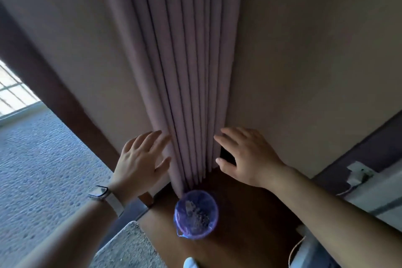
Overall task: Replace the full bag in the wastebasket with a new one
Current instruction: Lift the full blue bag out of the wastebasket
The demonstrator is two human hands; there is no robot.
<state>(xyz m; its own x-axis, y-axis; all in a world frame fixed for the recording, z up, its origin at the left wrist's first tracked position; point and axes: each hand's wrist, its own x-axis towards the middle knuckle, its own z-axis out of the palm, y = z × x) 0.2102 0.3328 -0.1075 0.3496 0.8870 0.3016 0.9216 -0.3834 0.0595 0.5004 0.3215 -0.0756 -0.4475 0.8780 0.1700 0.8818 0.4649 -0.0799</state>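
A small round wastebasket (196,214) stands on the wooden floor below me, lined with a purple bag (180,227) whose rim folds over the edge. Crumpled waste fills its middle. My left hand (141,159), a watch on its wrist, hovers above and left of the basket with fingers spread, near the curtain folds. Level with it, my right hand (245,156) is spread flat above and right of the basket. Neither hand holds anything.
A pleated mauve curtain (180,72) hangs in the corner straight behind the basket, reaching the floor. A dark wooden door frame (54,98) runs at left, with pebbled flooring (39,169) beyond. A wall socket with a cable (359,173) sits at right.
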